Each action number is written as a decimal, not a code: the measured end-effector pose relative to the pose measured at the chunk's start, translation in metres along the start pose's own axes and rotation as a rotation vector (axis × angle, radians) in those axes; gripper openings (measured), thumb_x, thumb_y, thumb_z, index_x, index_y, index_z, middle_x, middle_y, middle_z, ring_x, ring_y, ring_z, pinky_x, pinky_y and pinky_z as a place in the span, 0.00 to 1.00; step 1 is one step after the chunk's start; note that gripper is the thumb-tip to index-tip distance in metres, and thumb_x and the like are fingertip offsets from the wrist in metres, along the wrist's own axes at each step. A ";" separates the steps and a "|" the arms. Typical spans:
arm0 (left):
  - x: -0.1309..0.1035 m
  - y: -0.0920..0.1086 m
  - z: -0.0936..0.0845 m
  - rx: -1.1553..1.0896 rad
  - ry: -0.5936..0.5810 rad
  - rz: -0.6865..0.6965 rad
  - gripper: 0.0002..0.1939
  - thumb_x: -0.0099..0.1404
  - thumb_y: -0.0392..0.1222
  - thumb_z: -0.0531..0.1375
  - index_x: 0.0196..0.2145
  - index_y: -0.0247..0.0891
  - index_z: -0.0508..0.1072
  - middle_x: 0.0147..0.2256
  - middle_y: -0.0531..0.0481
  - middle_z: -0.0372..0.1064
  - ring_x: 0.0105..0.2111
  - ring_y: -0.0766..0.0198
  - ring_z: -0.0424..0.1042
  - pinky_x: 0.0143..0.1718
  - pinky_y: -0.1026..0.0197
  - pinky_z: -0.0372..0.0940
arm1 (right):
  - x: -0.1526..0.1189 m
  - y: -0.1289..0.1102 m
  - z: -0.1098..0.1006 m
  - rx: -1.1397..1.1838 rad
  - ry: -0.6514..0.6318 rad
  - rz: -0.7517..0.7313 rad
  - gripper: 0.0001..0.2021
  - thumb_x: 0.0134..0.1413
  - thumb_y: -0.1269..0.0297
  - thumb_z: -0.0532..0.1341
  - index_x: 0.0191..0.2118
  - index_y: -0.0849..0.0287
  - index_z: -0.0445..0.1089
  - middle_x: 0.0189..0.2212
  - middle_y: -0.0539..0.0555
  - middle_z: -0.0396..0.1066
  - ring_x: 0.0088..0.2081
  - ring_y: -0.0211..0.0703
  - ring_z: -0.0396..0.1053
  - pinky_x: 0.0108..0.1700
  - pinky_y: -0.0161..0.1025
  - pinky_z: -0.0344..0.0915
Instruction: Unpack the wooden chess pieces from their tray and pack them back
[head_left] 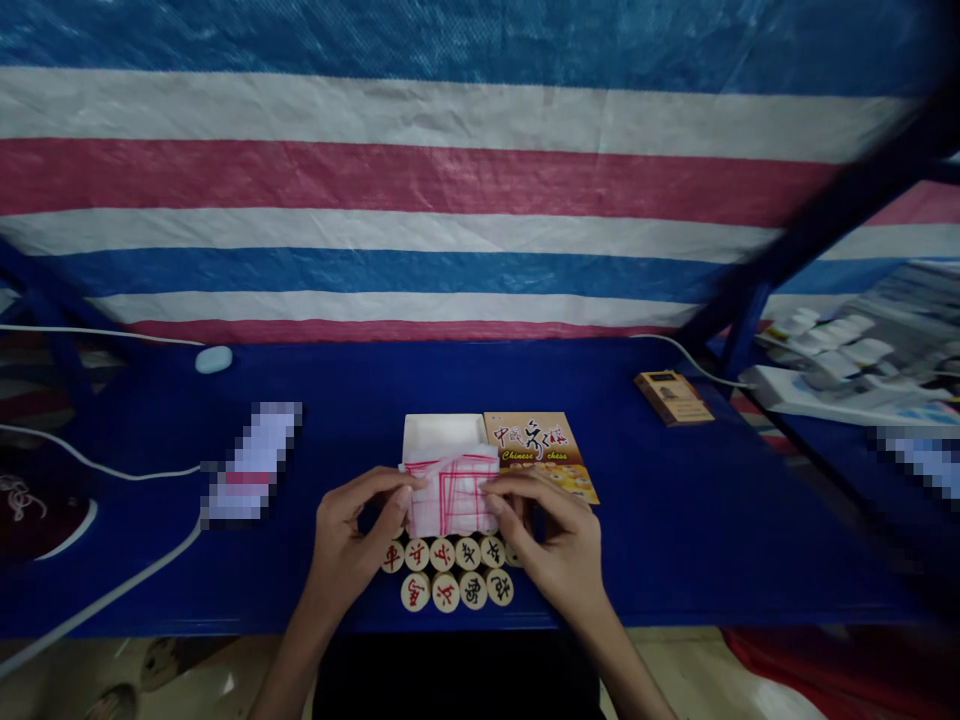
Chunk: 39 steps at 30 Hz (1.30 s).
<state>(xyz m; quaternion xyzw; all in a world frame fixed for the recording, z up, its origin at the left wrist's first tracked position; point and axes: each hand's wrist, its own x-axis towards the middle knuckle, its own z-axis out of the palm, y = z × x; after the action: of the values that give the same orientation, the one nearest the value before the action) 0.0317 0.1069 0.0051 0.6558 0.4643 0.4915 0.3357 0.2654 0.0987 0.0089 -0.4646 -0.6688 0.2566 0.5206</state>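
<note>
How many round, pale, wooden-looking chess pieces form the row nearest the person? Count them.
4: from left, a red-marked piece, another red one, a black-marked piece and another black one. None here looks hidden; the row behind partly is.
</note>
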 end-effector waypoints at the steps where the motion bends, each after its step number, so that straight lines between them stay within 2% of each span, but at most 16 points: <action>1: 0.000 -0.001 0.001 0.022 0.008 0.009 0.08 0.70 0.40 0.61 0.43 0.42 0.80 0.37 0.51 0.78 0.32 0.67 0.75 0.33 0.67 0.67 | 0.000 0.001 0.002 -0.012 0.002 -0.002 0.06 0.59 0.68 0.66 0.41 0.50 0.77 0.32 0.47 0.75 0.29 0.36 0.68 0.33 0.37 0.65; 5: 0.001 -0.001 0.005 0.047 -0.006 -0.030 0.18 0.69 0.40 0.61 0.56 0.44 0.73 0.34 0.54 0.77 0.31 0.68 0.74 0.33 0.67 0.68 | -0.002 0.003 0.004 -0.055 0.034 0.048 0.05 0.59 0.65 0.66 0.41 0.50 0.76 0.28 0.46 0.73 0.25 0.35 0.64 0.28 0.36 0.61; 8: 0.002 0.001 0.008 0.060 0.006 -0.051 0.20 0.71 0.41 0.60 0.59 0.44 0.69 0.32 0.55 0.76 0.30 0.68 0.73 0.33 0.66 0.68 | -0.003 0.005 0.004 -0.085 0.070 0.109 0.04 0.60 0.63 0.66 0.40 0.51 0.77 0.25 0.46 0.71 0.24 0.35 0.62 0.27 0.37 0.60; 11: 0.002 0.001 0.010 0.115 0.098 -0.070 0.19 0.72 0.42 0.58 0.59 0.43 0.69 0.38 0.51 0.78 0.30 0.68 0.73 0.33 0.65 0.68 | 0.000 0.009 0.005 -0.097 0.088 0.169 0.05 0.61 0.60 0.65 0.40 0.52 0.77 0.24 0.46 0.70 0.23 0.36 0.61 0.27 0.37 0.60; 14: 0.002 -0.001 0.009 0.225 0.255 -0.081 0.17 0.72 0.42 0.58 0.57 0.43 0.70 0.42 0.49 0.77 0.32 0.67 0.72 0.34 0.63 0.67 | 0.009 0.011 0.006 -0.131 0.043 0.185 0.07 0.61 0.58 0.64 0.42 0.52 0.77 0.33 0.50 0.76 0.23 0.35 0.62 0.27 0.37 0.61; 17: 0.001 -0.002 0.007 0.262 0.354 -0.087 0.15 0.72 0.42 0.58 0.55 0.42 0.72 0.43 0.49 0.77 0.33 0.67 0.71 0.35 0.63 0.67 | 0.017 0.008 0.004 -0.244 -0.033 0.119 0.08 0.64 0.60 0.62 0.44 0.52 0.76 0.42 0.53 0.78 0.31 0.40 0.70 0.35 0.41 0.66; 20: 0.000 -0.001 0.005 0.246 0.375 -0.110 0.13 0.72 0.43 0.58 0.53 0.42 0.73 0.42 0.49 0.77 0.32 0.67 0.71 0.35 0.63 0.66 | 0.021 0.005 0.001 -0.358 -0.029 0.045 0.08 0.66 0.63 0.59 0.44 0.53 0.76 0.42 0.53 0.78 0.42 0.46 0.73 0.45 0.46 0.67; 25: -0.001 0.003 0.005 0.267 0.364 -0.098 0.10 0.73 0.44 0.58 0.47 0.42 0.77 0.37 0.52 0.77 0.29 0.67 0.70 0.31 0.64 0.64 | 0.019 0.007 -0.002 -0.406 -0.071 -0.004 0.08 0.67 0.64 0.58 0.42 0.54 0.76 0.40 0.53 0.78 0.42 0.46 0.72 0.47 0.47 0.67; 28: 0.000 0.005 0.005 0.283 0.370 -0.086 0.10 0.72 0.44 0.58 0.46 0.42 0.77 0.36 0.52 0.76 0.29 0.67 0.70 0.30 0.64 0.63 | 0.020 0.006 -0.002 -0.438 -0.142 -0.052 0.10 0.68 0.65 0.56 0.45 0.54 0.76 0.39 0.54 0.78 0.43 0.47 0.72 0.46 0.47 0.66; 31: 0.000 0.005 0.005 0.276 0.360 -0.082 0.10 0.72 0.44 0.58 0.46 0.42 0.77 0.35 0.53 0.76 0.29 0.67 0.70 0.31 0.64 0.63 | 0.025 0.002 -0.003 -0.521 -0.288 -0.151 0.14 0.68 0.67 0.54 0.50 0.54 0.75 0.43 0.56 0.78 0.50 0.51 0.70 0.53 0.53 0.63; 34: 0.000 0.005 0.006 0.273 0.350 -0.078 0.10 0.72 0.44 0.58 0.46 0.42 0.77 0.34 0.53 0.76 0.29 0.67 0.70 0.31 0.64 0.63 | 0.030 0.000 -0.002 -0.546 -0.413 -0.232 0.16 0.68 0.68 0.53 0.54 0.54 0.74 0.44 0.56 0.78 0.57 0.51 0.67 0.62 0.58 0.56; 37: -0.001 0.005 0.006 0.267 0.360 -0.083 0.10 0.72 0.44 0.58 0.46 0.41 0.77 0.32 0.53 0.75 0.28 0.67 0.70 0.31 0.64 0.63 | 0.032 0.002 0.001 -0.556 -0.436 -0.248 0.18 0.67 0.70 0.53 0.56 0.53 0.72 0.42 0.54 0.80 0.59 0.52 0.66 0.64 0.60 0.54; 39: -0.001 0.006 0.006 0.260 0.372 -0.090 0.10 0.72 0.45 0.58 0.46 0.41 0.77 0.31 0.54 0.75 0.27 0.67 0.70 0.30 0.64 0.63 | 0.032 0.005 0.004 -0.564 -0.416 -0.243 0.18 0.67 0.70 0.54 0.57 0.53 0.72 0.44 0.54 0.79 0.60 0.52 0.66 0.65 0.60 0.54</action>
<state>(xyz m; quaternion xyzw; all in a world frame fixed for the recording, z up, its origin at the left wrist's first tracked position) 0.0391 0.1043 0.0080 0.5703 0.6063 0.5246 0.1786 0.2628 0.1301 0.0184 -0.4450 -0.8549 0.0874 0.2517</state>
